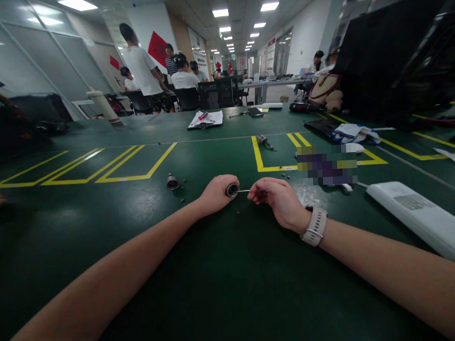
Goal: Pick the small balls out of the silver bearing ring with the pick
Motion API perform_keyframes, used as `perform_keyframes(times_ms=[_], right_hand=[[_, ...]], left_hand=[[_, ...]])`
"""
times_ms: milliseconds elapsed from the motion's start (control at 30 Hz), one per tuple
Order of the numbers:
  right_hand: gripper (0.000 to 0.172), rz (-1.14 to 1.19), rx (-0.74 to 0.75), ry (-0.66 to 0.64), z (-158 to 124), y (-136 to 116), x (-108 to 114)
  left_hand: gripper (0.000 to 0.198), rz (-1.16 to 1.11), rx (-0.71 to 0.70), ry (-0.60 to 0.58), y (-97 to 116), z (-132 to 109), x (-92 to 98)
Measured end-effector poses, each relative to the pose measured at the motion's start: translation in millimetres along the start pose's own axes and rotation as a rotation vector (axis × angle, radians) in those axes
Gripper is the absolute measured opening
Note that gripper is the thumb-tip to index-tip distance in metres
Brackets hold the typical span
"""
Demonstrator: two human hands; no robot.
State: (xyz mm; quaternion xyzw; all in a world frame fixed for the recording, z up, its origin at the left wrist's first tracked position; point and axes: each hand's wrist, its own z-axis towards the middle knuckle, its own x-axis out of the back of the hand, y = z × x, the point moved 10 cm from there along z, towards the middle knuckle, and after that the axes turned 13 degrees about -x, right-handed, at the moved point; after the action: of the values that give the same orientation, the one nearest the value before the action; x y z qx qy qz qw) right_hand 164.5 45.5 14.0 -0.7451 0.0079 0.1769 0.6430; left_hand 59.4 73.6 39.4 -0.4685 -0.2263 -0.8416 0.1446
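The fingers of the left hand are clenched around a small dark ring, held just above the middle of the green counter. The right hand pinches a thin metal pick, its tip at the ring. A second dark part lies nearby to the left, and a white device lies toward the right edge.

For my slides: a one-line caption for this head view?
At a green table, left hand holds a small metal ring, right hand a thin tool against it.
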Motion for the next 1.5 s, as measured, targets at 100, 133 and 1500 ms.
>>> perform_keyframes(times_ms=[100, 133, 1500], right_hand=[[0.021, -0.002, 0.05, 0.015, 0, -3, 4], [0.022, -0.01, 0.073, 0.021, 0, -5, 4], [0.019, -0.415, 0.228, 0.039, -20, -26, -19]], left_hand=[[0.008, -0.061, 0.035, 0.042, -5, -1, 2.4], [0.008, -0.073, 0.042, 0.048, -6, -2, 2.4], [0.006, 0.052, 0.031, -0.007, -4, -2, -1.5]])
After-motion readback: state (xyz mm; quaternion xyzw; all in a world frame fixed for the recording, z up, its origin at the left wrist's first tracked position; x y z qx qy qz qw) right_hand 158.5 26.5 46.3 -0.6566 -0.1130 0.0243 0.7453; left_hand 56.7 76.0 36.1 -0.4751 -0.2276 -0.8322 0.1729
